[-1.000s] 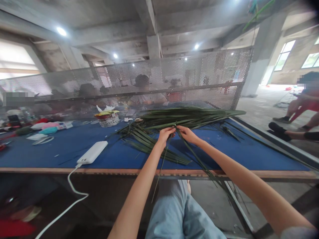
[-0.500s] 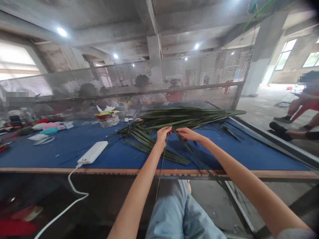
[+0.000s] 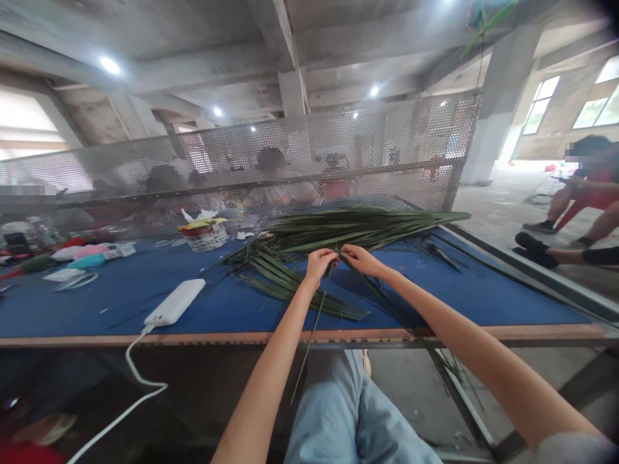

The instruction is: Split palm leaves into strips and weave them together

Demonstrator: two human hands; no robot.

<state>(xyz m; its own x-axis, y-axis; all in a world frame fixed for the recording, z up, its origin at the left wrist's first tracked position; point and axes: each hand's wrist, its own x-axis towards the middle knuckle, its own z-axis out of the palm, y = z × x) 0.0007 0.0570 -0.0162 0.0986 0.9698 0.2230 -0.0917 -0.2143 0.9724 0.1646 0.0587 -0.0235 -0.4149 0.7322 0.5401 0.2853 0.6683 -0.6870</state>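
Both hands meet above the blue table (image 3: 271, 316), pinching long green leaf strips. My left hand (image 3: 320, 265) is closed on a leaf strip; a thin tail of it (image 3: 316, 316) hangs down past the table's front edge. Close beside it, my right hand (image 3: 362, 260) has its fingers closed on the strip too, and a wider length (image 3: 372, 291) slants down to the right under the forearm. The exact spot between the fingertips is too small to make out. Behind the hands lies a large pile of long green leaves (image 3: 358, 225), with a smaller bundle (image 3: 285, 280) at the left.
A white power bank (image 3: 176, 301) with a white cable (image 3: 145, 380) lies left. Further back stand a basket (image 3: 203, 237) and coloured odds and ends (image 3: 87, 254). A perforated metal screen (image 3: 387, 154) runs behind the table. A person (image 3: 592, 187) sits at the far right.
My right hand has come closer to the left, so the fingertips nearly touch. The thin tail has swung slightly left at its lower end. The whole view has shifted a little.
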